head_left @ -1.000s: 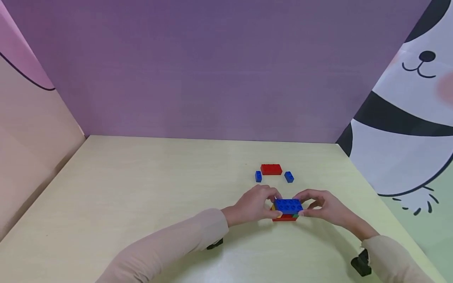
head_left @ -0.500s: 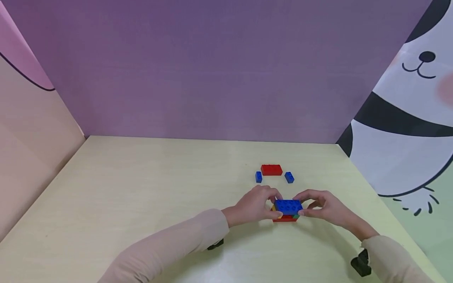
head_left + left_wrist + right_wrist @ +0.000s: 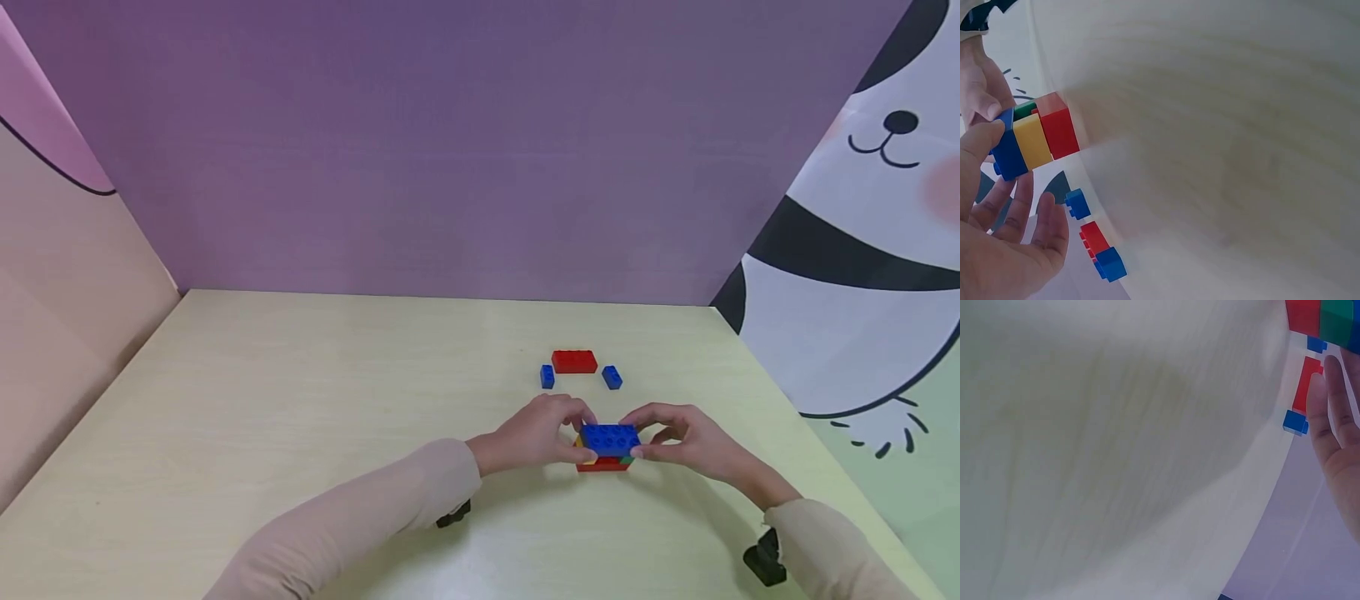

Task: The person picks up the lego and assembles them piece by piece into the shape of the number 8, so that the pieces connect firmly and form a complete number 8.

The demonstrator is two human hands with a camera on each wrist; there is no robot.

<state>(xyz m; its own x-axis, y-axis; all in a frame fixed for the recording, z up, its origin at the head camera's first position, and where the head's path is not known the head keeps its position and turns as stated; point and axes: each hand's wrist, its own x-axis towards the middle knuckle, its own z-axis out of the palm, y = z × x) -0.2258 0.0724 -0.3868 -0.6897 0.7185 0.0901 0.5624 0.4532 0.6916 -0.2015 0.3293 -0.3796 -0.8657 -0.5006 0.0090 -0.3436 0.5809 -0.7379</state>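
A blue toy brick (image 3: pixel 610 439) tops a small stack on the table. Under it, a yellow brick (image 3: pixel 1032 141) sits on one side and a green brick (image 3: pixel 1337 324) on the other. The red brick (image 3: pixel 1059 127) forms the bottom layer. My left hand (image 3: pixel 542 432) pinches the blue brick's left end between thumb and fingers. At the opposite end, my right hand (image 3: pixel 686 437) pinches the same brick, thumb in front and index finger behind. Only part of the right hand shows in the right wrist view.
Beyond the hands lie a loose red brick (image 3: pixel 574 362) and two small blue bricks, one to its left (image 3: pixel 547 377) and one to its right (image 3: pixel 612 377). A purple wall (image 3: pixel 450 150) rises behind the pale table (image 3: pixel 300 400).
Both hands keep their hold on the blue brick and the stack stays in place. Only a very slight shift of the whole head view shows.
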